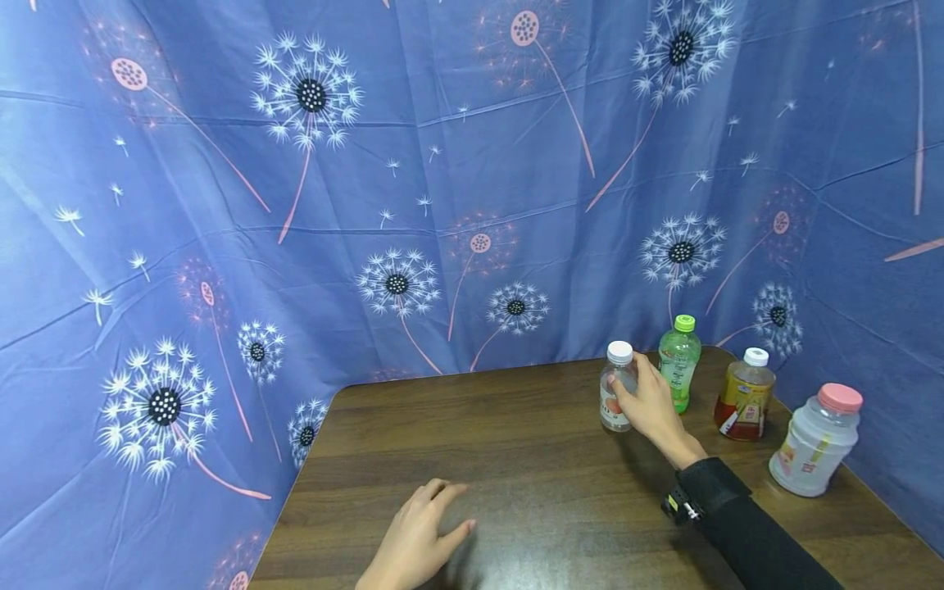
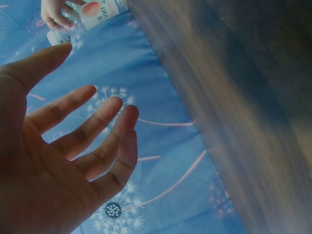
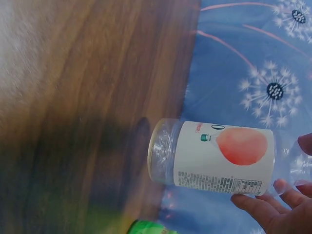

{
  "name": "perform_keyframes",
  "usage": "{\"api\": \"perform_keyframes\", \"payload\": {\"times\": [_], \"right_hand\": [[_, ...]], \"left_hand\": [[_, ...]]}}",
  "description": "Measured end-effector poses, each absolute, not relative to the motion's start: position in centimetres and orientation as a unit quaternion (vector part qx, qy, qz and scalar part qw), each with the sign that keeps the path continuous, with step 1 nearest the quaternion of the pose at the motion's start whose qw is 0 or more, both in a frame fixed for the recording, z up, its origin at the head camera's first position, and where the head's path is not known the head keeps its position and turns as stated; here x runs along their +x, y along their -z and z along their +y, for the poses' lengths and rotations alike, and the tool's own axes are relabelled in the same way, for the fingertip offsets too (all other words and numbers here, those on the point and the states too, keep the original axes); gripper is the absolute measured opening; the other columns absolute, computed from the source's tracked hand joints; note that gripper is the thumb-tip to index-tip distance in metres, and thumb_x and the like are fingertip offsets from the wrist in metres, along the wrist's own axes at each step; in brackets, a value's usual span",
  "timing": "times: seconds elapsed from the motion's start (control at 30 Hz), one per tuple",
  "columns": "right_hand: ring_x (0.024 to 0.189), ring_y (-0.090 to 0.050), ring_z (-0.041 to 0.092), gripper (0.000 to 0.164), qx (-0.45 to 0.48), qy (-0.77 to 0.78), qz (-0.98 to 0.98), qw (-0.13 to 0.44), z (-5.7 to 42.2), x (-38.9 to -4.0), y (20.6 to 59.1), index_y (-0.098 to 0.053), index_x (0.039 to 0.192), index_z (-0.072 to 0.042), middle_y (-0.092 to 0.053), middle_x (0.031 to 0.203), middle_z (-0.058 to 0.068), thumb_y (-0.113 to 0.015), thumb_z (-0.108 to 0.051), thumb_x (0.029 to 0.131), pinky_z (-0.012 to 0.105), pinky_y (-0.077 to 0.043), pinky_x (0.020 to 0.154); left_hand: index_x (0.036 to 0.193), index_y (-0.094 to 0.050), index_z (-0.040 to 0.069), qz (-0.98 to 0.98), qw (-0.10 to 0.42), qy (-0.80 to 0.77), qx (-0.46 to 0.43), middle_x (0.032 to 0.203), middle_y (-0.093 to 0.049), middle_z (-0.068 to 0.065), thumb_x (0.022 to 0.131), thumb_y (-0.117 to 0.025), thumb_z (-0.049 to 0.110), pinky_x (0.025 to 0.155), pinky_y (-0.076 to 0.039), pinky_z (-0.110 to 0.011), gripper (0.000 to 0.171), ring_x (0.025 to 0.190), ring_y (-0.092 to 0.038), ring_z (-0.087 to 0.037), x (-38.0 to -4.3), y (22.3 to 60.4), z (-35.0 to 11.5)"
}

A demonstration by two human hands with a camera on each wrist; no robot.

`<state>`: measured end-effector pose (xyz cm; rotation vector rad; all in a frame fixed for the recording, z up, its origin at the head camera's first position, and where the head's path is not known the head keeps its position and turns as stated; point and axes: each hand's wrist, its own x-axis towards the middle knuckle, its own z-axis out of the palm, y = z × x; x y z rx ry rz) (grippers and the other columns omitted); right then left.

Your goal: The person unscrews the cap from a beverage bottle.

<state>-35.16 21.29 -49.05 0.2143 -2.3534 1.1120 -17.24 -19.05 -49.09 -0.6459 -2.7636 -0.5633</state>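
Note:
My right hand (image 1: 651, 403) grips a clear plastic bottle (image 1: 609, 410) by its upper part, below the white cap. The right wrist view shows the same bottle (image 3: 224, 158) with a white label and a peach-coloured round picture; the thumb and fingertips sit around its shoulder. Its base is close over the wooden table. Just right of this hand stands a green bottle (image 1: 679, 360) with a bright green cap. My left hand (image 1: 420, 528) hovers over the near part of the table, fingers apart and loosely bent, holding nothing. In the left wrist view its palm (image 2: 53, 161) shows bare.
A bottle of reddish-brown drink (image 1: 745, 397) with a white cap stands at the right, and nearer is a clear jar (image 1: 814, 447) with a pink lid. Behind the wooden table (image 1: 472, 434) hangs a blue dandelion-print curtain (image 1: 442, 188), which also runs down both sides.

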Motion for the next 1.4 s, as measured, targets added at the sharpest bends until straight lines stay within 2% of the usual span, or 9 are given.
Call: {"api": "perform_keyframes", "payload": {"times": [0.17, 0.4, 0.77, 0.97, 1.13, 1.3, 1.4], "right_hand": [[0.127, -0.056, 0.054, 0.057, 0.062, -0.405, -0.874, 0.262, 21.4, -36.6, 49.2, -0.046, 0.146, 0.005, -0.058, 0.136, 0.033, -0.069, -0.02, 0.1, 0.069, -0.047, 0.1], [0.124, -0.056, 0.054, 0.054, 0.038, -0.408, -0.871, 0.271, 21.5, -38.4, 49.8, -0.046, 0.142, 0.008, -0.058, 0.13, 0.034, -0.067, -0.017, 0.1, 0.067, -0.046, 0.101], [0.13, -0.051, 0.058, 0.06, 0.005, -0.401, -0.881, 0.251, 21.9, -39.5, 49.7, -0.039, 0.148, 0.009, -0.052, 0.139, 0.039, -0.063, -0.022, 0.103, 0.069, -0.044, 0.105], [0.132, -0.049, 0.06, 0.072, 0.006, -0.39, -0.889, 0.241, 22.4, -39.4, 49.9, -0.029, 0.155, 0.01, -0.048, 0.144, 0.042, -0.063, -0.027, 0.103, 0.071, -0.043, 0.105], [0.133, -0.044, 0.064, 0.084, 0.022, -0.381, -0.889, 0.252, 22.9, -39.0, 49.6, -0.018, 0.159, 0.012, -0.042, 0.145, 0.045, -0.067, -0.022, 0.1, 0.073, -0.04, 0.107], [0.136, -0.041, 0.063, 0.085, 0.043, -0.363, -0.891, 0.271, 23.5, -37.8, 48.5, -0.023, 0.158, 0.013, -0.04, 0.149, 0.044, -0.072, -0.019, 0.096, 0.073, -0.037, 0.109], [0.136, -0.042, 0.061, 0.085, 0.052, -0.352, -0.89, 0.286, 23.8, -36.9, 47.9, -0.025, 0.158, 0.011, -0.041, 0.149, 0.041, -0.073, -0.021, 0.095, 0.073, -0.038, 0.109]], "left_hand": [[0.134, -0.068, 0.021, -0.951, 0.125, 0.196, -0.206, 0.123, -0.068, 0.005, 0.095, -0.078, 0.037, 0.085, -0.059, -0.043, 0.043, 0.108, -0.066, -0.018, -17.0, 49.4, -19.6], [0.134, -0.067, 0.019, -0.949, 0.125, 0.203, -0.204, 0.125, -0.069, 0.003, 0.096, -0.076, 0.039, 0.086, -0.061, -0.045, 0.043, 0.112, -0.069, -0.022, -16.9, 49.5, -20.0], [0.133, -0.068, 0.019, -0.952, 0.119, 0.201, -0.199, 0.124, -0.069, 0.003, 0.096, -0.077, 0.038, 0.084, -0.061, -0.046, 0.043, 0.111, -0.069, -0.022, -17.0, 49.9, -20.4], [0.132, -0.068, 0.016, -0.952, 0.101, 0.219, -0.189, 0.126, -0.068, 0.001, 0.097, -0.075, 0.037, 0.084, -0.061, -0.044, 0.042, 0.112, -0.069, -0.024, -17.1, 49.9, -20.6], [0.134, -0.066, 0.01, -0.946, 0.083, 0.259, -0.178, 0.128, -0.066, -0.004, 0.1, -0.072, 0.038, 0.089, -0.06, -0.046, 0.045, 0.112, -0.068, -0.027, -17.3, 49.9, -20.8], [0.134, -0.066, 0.011, -0.946, 0.086, 0.262, -0.169, 0.128, -0.066, -0.006, 0.099, -0.072, 0.039, 0.092, -0.059, -0.051, 0.045, 0.116, -0.067, -0.03, -17.4, 50.1, -21.2], [0.132, -0.068, 0.013, -0.951, 0.097, 0.246, -0.164, 0.127, -0.068, -0.005, 0.1, -0.071, 0.044, 0.089, -0.06, -0.05, 0.045, 0.114, -0.069, -0.029, -17.5, 50.3, -21.4]]}}
